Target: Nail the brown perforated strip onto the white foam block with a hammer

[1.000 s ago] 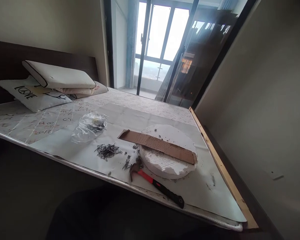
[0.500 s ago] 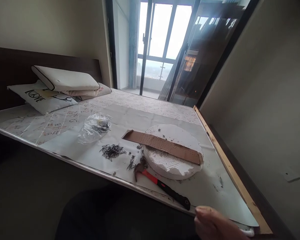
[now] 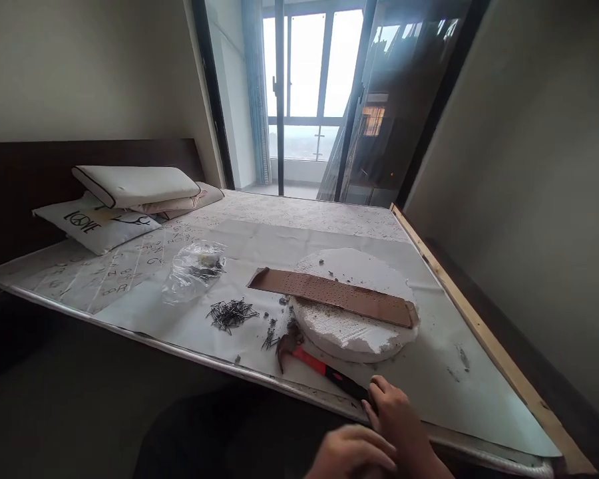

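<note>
Fingers (image 3: 381, 386) of the right hand (image 3: 393, 409) straddle the tail of the hammer (image 3: 322, 366); whether they're gripping, can't tell! Left hand (image 3: 352, 452), fingers bent, just below; can't see whether it's grasping anything. Wide now: bed (image 3: 274, 207), pale sheet (image 3: 259, 243) over it, white disc (image 3: 324, 327), brown strip (image 3: 334, 295) across that, clear bag (image 3: 186, 269). Hammer's beside the disc, head away from those fingers, near the nails (image 3: 231, 314)!

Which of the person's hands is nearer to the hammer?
Right. The right hand is at the end of the hammer's black handle, its fingers covering that end; the left hand is lower in the picture, apart from the hammer.
</note>
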`<move>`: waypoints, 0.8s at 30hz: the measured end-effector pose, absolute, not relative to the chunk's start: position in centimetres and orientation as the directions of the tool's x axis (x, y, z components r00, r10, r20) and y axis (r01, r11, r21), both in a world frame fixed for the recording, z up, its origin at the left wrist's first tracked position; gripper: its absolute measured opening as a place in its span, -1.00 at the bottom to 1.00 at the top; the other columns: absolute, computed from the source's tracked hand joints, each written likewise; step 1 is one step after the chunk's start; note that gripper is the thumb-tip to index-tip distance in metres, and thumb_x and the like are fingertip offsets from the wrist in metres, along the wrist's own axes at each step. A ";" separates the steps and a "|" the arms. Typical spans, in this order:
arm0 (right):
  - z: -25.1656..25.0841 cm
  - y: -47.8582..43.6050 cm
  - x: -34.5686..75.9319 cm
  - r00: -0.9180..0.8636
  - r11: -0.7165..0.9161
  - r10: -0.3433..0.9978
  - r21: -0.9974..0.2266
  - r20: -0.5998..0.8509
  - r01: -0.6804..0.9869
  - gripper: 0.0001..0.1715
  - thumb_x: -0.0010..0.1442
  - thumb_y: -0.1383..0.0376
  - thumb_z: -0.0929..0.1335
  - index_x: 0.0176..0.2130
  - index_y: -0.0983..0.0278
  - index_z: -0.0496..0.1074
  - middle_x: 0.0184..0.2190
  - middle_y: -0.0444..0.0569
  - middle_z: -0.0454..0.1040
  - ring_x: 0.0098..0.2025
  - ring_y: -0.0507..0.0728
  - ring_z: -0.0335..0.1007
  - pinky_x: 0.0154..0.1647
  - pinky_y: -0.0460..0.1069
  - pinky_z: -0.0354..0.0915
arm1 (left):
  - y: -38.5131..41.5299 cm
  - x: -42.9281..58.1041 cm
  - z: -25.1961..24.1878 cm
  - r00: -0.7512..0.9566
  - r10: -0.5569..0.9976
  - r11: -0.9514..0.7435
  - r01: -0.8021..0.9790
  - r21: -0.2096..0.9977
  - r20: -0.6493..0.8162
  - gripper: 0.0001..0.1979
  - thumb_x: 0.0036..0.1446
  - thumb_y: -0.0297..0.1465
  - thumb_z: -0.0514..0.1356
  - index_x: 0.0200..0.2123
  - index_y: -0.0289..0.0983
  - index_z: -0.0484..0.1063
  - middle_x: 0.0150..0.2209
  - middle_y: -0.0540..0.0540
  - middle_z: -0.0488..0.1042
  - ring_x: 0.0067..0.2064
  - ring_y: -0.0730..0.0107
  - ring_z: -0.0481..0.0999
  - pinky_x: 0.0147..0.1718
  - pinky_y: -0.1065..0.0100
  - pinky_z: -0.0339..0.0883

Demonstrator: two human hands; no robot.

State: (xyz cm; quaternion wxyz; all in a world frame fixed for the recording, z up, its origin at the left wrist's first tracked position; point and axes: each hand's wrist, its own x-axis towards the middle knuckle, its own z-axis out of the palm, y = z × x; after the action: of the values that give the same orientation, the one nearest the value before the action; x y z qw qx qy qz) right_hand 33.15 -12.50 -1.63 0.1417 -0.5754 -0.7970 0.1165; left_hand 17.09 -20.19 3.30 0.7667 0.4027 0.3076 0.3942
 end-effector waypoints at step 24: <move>-5.4 -11.6 32.9 -0.121 0.154 0.987 -0.430 0.103 0.889 -0.59 0.03 0.46 0.30 -0.07 0.35 0.43 -0.02 0.17 0.40 0.04 0.31 0.23 0.18 0.17 0.03 | -6.4 -23.7 10.4 -0.218 0.890 -0.021 0.858 -0.514 -0.400 -0.82 0.05 -0.53 0.05 -0.42 -0.31 0.45 -0.36 -0.07 0.52 -0.22 0.28 0.48 -0.23 0.39 0.18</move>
State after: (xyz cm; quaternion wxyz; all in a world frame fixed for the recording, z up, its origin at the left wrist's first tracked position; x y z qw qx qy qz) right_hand 32.94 -11.63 -5.35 0.1847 -0.6367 -0.7368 0.1325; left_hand -23.70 -6.37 10.43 -0.0236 0.6249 0.6993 -0.3463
